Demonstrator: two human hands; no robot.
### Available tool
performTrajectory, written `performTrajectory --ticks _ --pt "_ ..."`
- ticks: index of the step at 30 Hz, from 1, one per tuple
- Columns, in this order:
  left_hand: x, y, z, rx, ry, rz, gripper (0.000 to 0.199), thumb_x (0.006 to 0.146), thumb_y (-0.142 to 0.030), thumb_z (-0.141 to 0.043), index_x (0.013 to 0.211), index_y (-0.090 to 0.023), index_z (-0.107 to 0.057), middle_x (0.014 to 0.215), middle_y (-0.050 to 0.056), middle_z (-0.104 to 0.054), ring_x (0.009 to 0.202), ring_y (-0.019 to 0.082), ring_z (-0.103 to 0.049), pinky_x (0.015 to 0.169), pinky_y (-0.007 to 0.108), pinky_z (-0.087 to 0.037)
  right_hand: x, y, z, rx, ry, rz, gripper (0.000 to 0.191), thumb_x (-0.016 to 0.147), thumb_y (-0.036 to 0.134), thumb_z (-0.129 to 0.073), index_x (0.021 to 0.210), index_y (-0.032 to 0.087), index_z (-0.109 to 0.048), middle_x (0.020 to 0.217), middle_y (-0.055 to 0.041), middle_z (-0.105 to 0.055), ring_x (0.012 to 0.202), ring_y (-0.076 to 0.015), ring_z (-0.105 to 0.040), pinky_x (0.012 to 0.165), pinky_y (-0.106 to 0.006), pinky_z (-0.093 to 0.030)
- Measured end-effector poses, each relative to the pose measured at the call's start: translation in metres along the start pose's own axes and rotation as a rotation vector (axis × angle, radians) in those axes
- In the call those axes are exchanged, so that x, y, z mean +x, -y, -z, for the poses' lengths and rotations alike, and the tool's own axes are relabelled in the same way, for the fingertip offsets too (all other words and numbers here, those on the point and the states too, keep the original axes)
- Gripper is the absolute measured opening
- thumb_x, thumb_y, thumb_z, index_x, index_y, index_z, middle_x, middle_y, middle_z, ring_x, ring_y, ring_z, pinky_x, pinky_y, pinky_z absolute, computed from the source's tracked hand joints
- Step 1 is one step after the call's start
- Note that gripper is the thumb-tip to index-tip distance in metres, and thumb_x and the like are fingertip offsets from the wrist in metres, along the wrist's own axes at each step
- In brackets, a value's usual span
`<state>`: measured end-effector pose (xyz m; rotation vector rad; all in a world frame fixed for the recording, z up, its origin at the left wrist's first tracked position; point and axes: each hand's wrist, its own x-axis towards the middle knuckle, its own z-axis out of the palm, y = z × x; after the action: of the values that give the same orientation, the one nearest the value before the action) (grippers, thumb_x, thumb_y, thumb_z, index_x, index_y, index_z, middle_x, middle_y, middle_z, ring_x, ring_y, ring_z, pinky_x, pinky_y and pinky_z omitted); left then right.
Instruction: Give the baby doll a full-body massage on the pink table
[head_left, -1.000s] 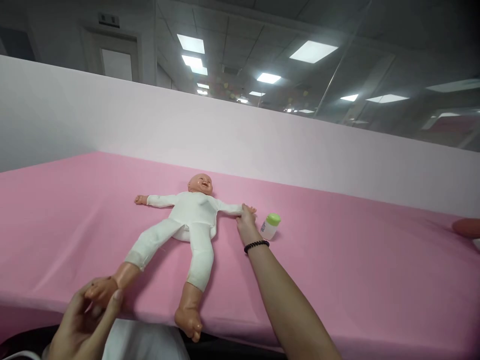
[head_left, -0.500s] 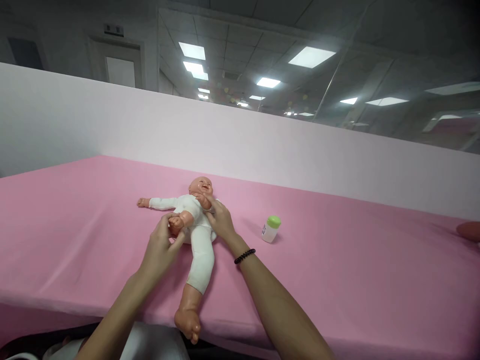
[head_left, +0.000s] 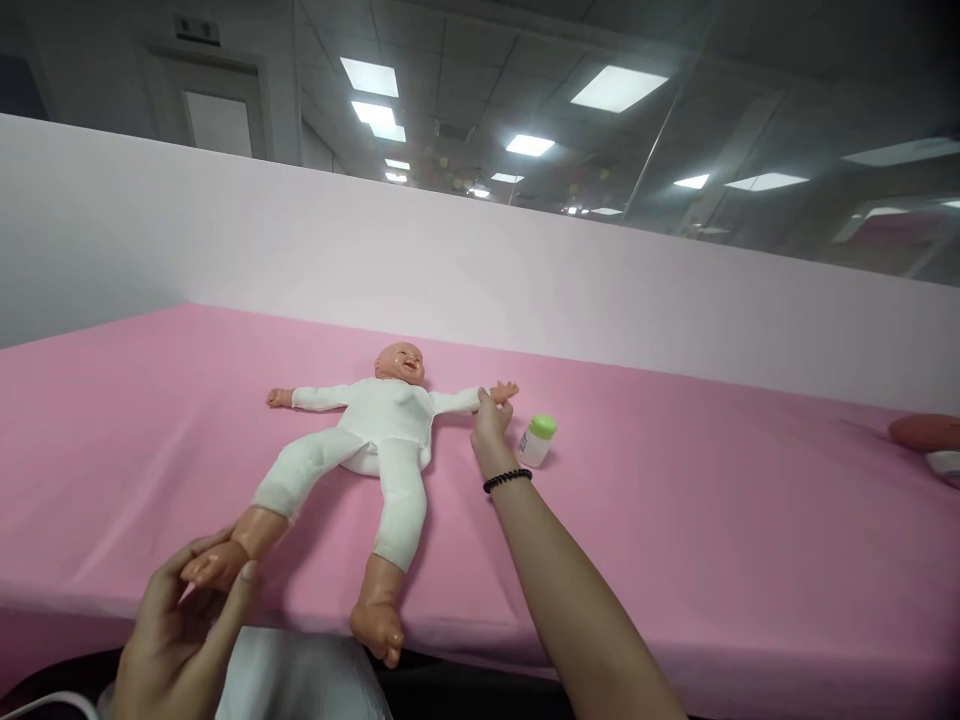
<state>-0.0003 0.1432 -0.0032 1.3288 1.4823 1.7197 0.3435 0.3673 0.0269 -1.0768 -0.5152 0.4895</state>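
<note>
Head view: a pink-covered table (head_left: pixel 697 520) with a doll (head_left: pixel 386 410) lying face-up, feet at your near edge. Your left hand (head_left: pixel 169 635) cups one foot (head_left: pixel 217 566) between thumb and fingers; your right hand (head_left: pixel 491 425) pinches the opposite forearm (head_left: pixel 455 402). Hard pulling could drag the doll off; a sideways wrist swing could tip the green-capped bottle (head_left: pixel 535 447) beside it.

Down at the bottom edge, the left hand (head_left: pixel 169 640) is cropped, some fingers tucked out of sight behind the doll (head_left: pixel 386 412)! The right hand (head_left: pixel 493 425) hides part of its forearm. Bottle (head_left: pixel 537 442) lettering: too small to read! Far right, a brown shape (head_left: pixel 926 432) is cut off; the door sign (head_left: pixel 196 30) is blurred.
</note>
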Motion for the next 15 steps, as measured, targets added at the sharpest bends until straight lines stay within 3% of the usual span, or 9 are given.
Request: performTrajectory --ticks 2,4,6,8,10,12,15 --pt "0.017 -0.023 -0.016 -0.083 0.009 -0.019 0.05 0.075 -0.05 -0.074 0.113 -0.024 -0.054 0.116 0.005 -0.062 0.106 0.025 -0.065 0.082 0.032 -0.06 -0.013 0.014 -0.01 -0.007 0.101 0.162 0.066 0.078 0.028 -0.066 0.139 0.017 -0.043 0.138 -0.0146 -0.056 0.116 -0.0217 -0.062 0.095 -0.037 -0.053" --pt "0.043 -0.043 -0.04 -0.142 0.017 -0.14 0.043 0.078 -0.046 -0.071 0.11 -0.024 -0.052 0.122 0.004 -0.059 0.106 0.024 -0.064 0.081 0.033 -0.059 -0.03 0.024 -0.019 -0.06 0.299 0.38 0.065 0.08 0.029 -0.067 0.14 0.019 -0.044 0.138 -0.0124 -0.056 0.118 -0.0217 -0.06 0.099 -0.037 -0.051" --pt "0.071 -0.055 -0.069 -0.079 0.154 -0.189 0.039 0.082 -0.043 -0.066 0.112 -0.023 -0.052 0.117 0.004 -0.061 0.101 0.022 -0.065 0.079 0.033 -0.058 -0.047 0.028 -0.023 -0.186 0.55 0.595 0.058 0.084 0.025 -0.063 0.14 0.022 -0.049 0.138 -0.0092 -0.058 0.123 -0.022 -0.058 0.104 -0.039 -0.048" --pt "0.094 -0.059 -0.097 0.061 0.371 -0.162 0.03 0.085 -0.039 -0.061 0.107 -0.02 -0.051 0.098 0.002 -0.064 0.083 0.018 -0.066 0.071 0.031 -0.054 -0.059 0.025 -0.023 -0.363 0.789 0.777 0.052 0.085 0.016 -0.057 0.137 0.023 -0.055 0.135 -0.0074 -0.061 0.125 -0.0227 -0.057 0.108 -0.041 -0.045" --pt "0.106 -0.059 -0.116 0.155 0.436 -0.197 0.021 0.086 -0.035 -0.056 0.099 -0.02 -0.05 0.085 0.0 -0.063 0.072 0.016 -0.063 0.065 0.029 -0.05 -0.064 0.02 -0.021 -0.51 0.929 0.892 0.053 0.083 0.009 -0.051 0.134 0.023 -0.058 0.132 -0.0072 -0.064 0.123 -0.0237 -0.058 0.108 -0.042 -0.045" --pt "0.106 -0.061 -0.12 0.167 0.452 -0.237 0.02 0.088 -0.036 -0.055 0.098 -0.021 -0.05 0.083 -0.001 -0.063 0.07 0.016 -0.062 0.063 0.028 -0.049 -0.061 0.019 -0.02 -0.541 0.918 0.891 0.056 0.082 0.008 -0.05 0.135 0.023 -0.058 0.132 -0.0068 -0.063 0.122 -0.0236 -0.058 0.107 -0.042 -0.045" --pt "0.092 -0.064 -0.095 0.122 0.377 -0.223 0.03 0.087 -0.044 -0.059 0.108 -0.024 -0.052 0.096 0.0 -0.066 0.082 0.017 -0.068 0.067 0.026 -0.052 -0.046 0.021 -0.019 -0.36 0.668 0.693 0.055 0.085 0.017 -0.057 0.139 0.024 -0.051 0.135 -0.0073 -0.061 0.123 -0.0221 -0.058 0.106 -0.04 -0.046"
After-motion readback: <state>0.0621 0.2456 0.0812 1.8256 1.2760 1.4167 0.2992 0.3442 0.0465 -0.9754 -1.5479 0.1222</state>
